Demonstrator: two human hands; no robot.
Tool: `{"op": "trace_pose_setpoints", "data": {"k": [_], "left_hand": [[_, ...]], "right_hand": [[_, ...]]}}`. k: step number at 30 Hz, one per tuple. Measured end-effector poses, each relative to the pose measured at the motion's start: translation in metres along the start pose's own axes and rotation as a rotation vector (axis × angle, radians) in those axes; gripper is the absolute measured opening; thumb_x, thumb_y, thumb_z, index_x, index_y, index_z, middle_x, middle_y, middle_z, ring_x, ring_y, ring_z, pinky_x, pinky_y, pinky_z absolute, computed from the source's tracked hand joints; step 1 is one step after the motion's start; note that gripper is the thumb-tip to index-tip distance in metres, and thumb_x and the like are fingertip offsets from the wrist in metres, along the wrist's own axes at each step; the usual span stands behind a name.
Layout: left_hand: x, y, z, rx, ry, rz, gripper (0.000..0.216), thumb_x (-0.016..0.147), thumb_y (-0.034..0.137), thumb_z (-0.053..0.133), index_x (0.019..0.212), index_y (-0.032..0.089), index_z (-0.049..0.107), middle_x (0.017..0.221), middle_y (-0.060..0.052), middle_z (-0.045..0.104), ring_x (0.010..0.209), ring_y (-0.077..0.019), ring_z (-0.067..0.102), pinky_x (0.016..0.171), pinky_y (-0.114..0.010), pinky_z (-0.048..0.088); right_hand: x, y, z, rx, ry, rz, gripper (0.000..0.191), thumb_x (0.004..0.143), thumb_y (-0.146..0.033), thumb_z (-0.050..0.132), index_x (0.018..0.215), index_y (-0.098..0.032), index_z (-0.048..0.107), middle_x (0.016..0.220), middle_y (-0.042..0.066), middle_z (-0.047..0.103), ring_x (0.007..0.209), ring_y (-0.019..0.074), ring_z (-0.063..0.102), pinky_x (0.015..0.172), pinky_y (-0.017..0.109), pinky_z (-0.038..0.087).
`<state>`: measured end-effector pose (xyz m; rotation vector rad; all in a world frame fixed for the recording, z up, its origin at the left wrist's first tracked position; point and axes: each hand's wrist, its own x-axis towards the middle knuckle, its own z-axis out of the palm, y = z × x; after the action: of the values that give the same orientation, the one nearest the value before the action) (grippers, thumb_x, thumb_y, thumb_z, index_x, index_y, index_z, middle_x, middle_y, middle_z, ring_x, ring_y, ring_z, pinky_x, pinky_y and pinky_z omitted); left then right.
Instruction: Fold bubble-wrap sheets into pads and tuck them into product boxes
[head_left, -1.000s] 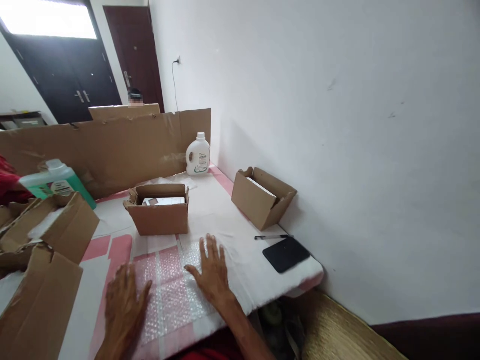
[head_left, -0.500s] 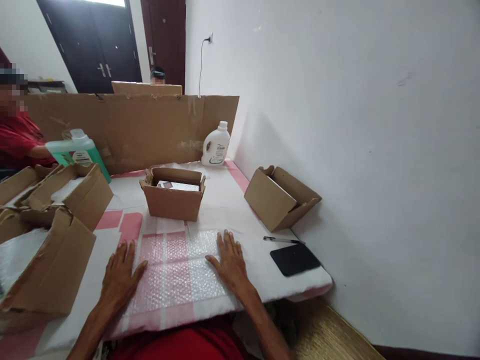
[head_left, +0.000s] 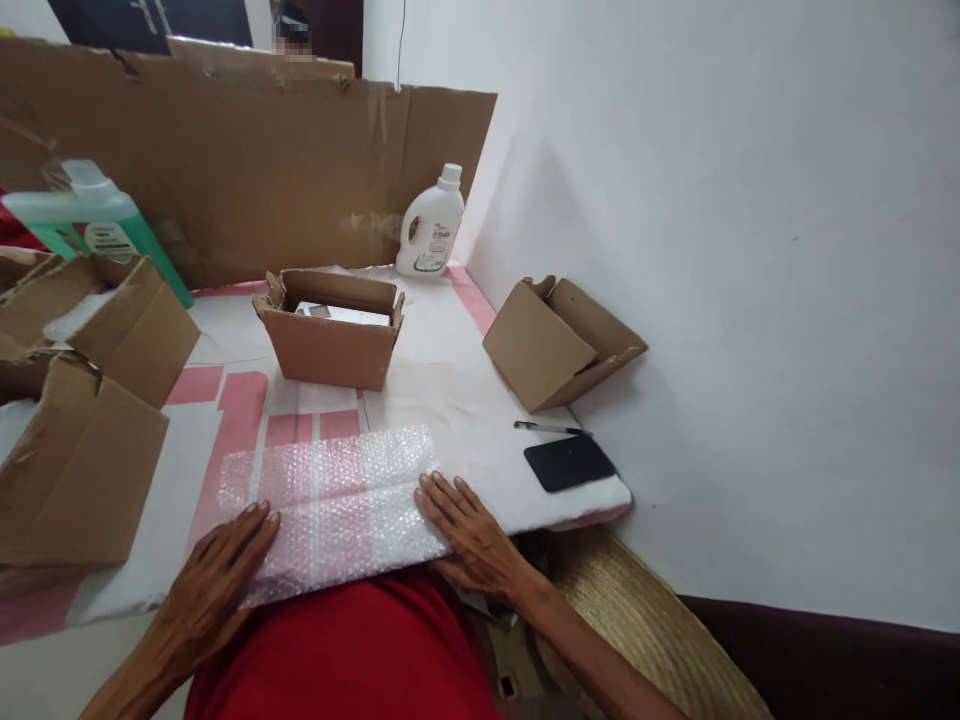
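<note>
A sheet of bubble wrap (head_left: pixel 337 500) lies flat on the pink and white table cover (head_left: pixel 442 390), reaching the near edge. My left hand (head_left: pixel 214 585) rests flat on its left near corner with fingers stretched out. My right hand (head_left: pixel 472 535) lies flat at its right near corner, fingers apart. Neither hand grips anything. Just beyond the sheet stands an open cardboard box (head_left: pixel 330 335) with a white item inside.
A second open box (head_left: pixel 559 340) leans by the wall at right. A pen (head_left: pixel 551 429) and a black pad (head_left: pixel 570 462) lie near the right edge. More boxes (head_left: pixel 82 420) crowd the left. A green jug (head_left: pixel 90 225), a white bottle (head_left: pixel 431 225) and a cardboard screen (head_left: pixel 247 170) stand behind.
Both hands have slid back toward me along the bubble wrap to its near corners. The view has tilted down, and the person at far left is out of sight.
</note>
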<state>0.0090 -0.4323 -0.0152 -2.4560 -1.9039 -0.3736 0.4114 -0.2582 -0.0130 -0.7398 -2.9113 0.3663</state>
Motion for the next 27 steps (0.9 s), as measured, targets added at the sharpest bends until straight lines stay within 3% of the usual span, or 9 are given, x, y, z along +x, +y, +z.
{"op": "trace_pose_setpoints", "data": {"k": [2, 4, 11, 15, 19, 27], "left_hand": [[-0.011, 0.0, -0.006, -0.086, 0.003, -0.034, 0.07, 0.087, 0.021, 0.048, 0.156, 0.031, 0.04, 0.159, -0.005, 0.046, 0.144, -0.0257, 0.047, 0.116, -0.04, 0.042], [-0.02, -0.004, -0.013, -0.171, 0.019, -0.092, 0.068, 0.085, 0.016, 0.045, 0.151, 0.032, 0.047, 0.157, -0.003, 0.049, 0.144, -0.0244, 0.047, 0.117, -0.041, 0.042], [-0.016, -0.041, -0.027, -0.413, 0.084, -0.266, 0.04, 0.086, 0.028, 0.054, 0.121, 0.036, 0.071, 0.134, -0.002, 0.069, 0.118, -0.0224, 0.068, 0.105, -0.038, 0.055], [0.004, -0.039, -0.035, -0.477, 0.158, -0.332, 0.023, 0.089, 0.043, 0.059, 0.099, 0.031, 0.075, 0.117, -0.002, 0.075, 0.107, -0.0206, 0.072, 0.098, -0.033, 0.057], [0.019, -0.026, -0.039, -0.453, 0.204, -0.531, 0.039, 0.085, 0.062, 0.06, 0.08, 0.024, 0.07, 0.086, -0.001, 0.072, 0.082, -0.018, 0.07, 0.08, -0.028, 0.057], [0.035, -0.013, -0.032, -0.389, 0.287, -0.741, 0.043, 0.085, 0.063, 0.058, 0.086, 0.022, 0.069, 0.087, -0.002, 0.071, 0.077, -0.0181, 0.065, 0.074, -0.03, 0.052]], "right_hand": [[-0.008, -0.001, -0.002, 0.017, 0.006, -0.011, 0.076, 0.091, -0.026, 0.054, 0.161, -0.015, 0.029, 0.167, 0.011, 0.03, 0.156, 0.0272, 0.023, 0.126, 0.049, 0.021], [-0.013, -0.001, -0.005, 0.057, 0.013, -0.007, 0.074, 0.087, -0.018, 0.052, 0.159, -0.015, 0.035, 0.164, 0.01, 0.036, 0.154, 0.0253, 0.028, 0.124, 0.046, 0.026], [0.002, 0.004, -0.017, 0.312, 0.187, 0.1, 0.041, 0.095, -0.029, 0.055, 0.133, -0.021, 0.066, 0.137, 0.011, 0.067, 0.128, 0.0264, 0.058, 0.107, 0.046, 0.046], [0.019, 0.006, -0.015, 0.503, 0.356, 0.255, 0.026, 0.097, -0.038, 0.057, 0.107, -0.023, 0.076, 0.108, 0.009, 0.076, 0.105, 0.0258, 0.067, 0.093, 0.044, 0.053], [0.032, 0.003, -0.011, 0.596, 0.501, 0.438, 0.035, 0.098, -0.047, 0.055, 0.08, -0.021, 0.069, 0.079, 0.005, 0.069, 0.08, 0.0217, 0.063, 0.073, 0.034, 0.052], [0.057, -0.007, -0.001, 0.407, 0.668, 0.613, 0.043, 0.1, -0.053, 0.051, 0.069, -0.023, 0.052, 0.072, 0.001, 0.057, 0.07, 0.0175, 0.053, 0.067, 0.03, 0.044]]}}
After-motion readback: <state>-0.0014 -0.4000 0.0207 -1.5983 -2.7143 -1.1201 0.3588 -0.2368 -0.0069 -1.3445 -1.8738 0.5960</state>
